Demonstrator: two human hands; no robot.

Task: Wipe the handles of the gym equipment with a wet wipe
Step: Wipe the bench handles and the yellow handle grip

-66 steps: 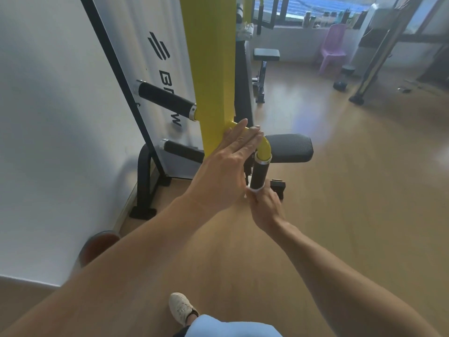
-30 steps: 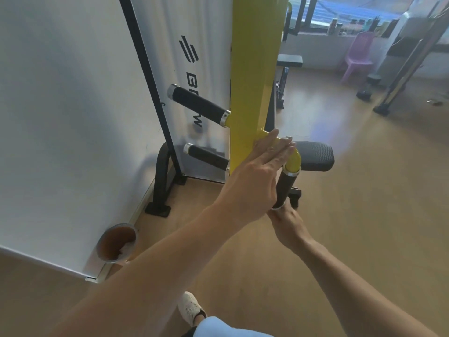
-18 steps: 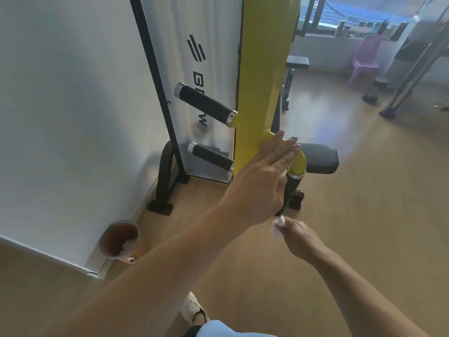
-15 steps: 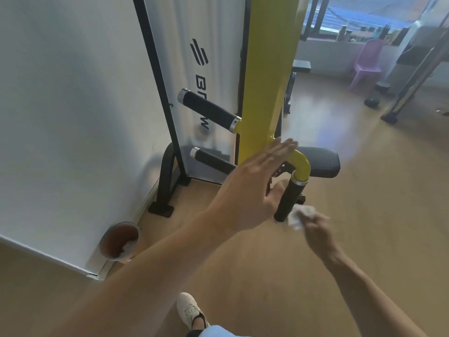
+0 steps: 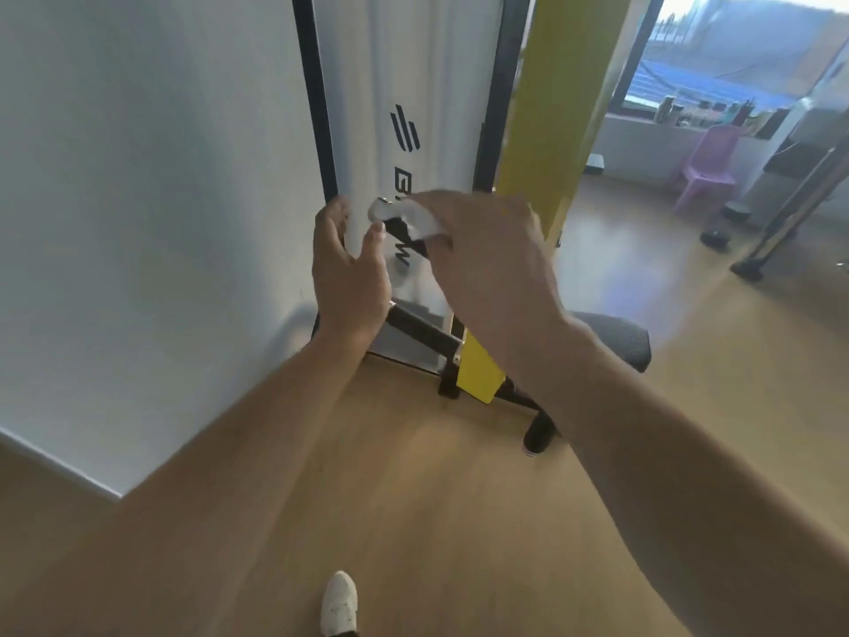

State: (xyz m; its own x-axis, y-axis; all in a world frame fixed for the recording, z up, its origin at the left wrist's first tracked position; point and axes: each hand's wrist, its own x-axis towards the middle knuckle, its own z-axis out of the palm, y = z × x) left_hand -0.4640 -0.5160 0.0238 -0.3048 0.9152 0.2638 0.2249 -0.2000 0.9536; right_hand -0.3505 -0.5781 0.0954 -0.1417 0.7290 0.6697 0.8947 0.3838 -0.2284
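A yellow upright arm (image 5: pixel 558 108) of the gym machine carries black grip handles. My right hand (image 5: pixel 487 255) holds a white wet wipe (image 5: pixel 425 220) wrapped over the upper black handle (image 5: pixel 399 229), near its silver end cap. My left hand (image 5: pixel 349 273) hovers open just left of that handle's end, fingers spread and holding nothing. The lower black handle (image 5: pixel 422 331) sticks out to the left below my hands. A third black handle (image 5: pixel 537 432) hangs down behind my right forearm.
A white shroud with a black frame (image 5: pixel 317 108) stands right behind the handles, and a white wall (image 5: pixel 151 200) lies to the left. A black padded seat (image 5: pixel 629 337) is to the right. A purple chair (image 5: pixel 710 170) and other machines stand at the far right. My shoe (image 5: pixel 340 602) is on the wooden floor.
My right hand left the hanging handle and rose with the wipe to the upper handle. My left hand came off the yellow arm and moved left. The view shifted closer.
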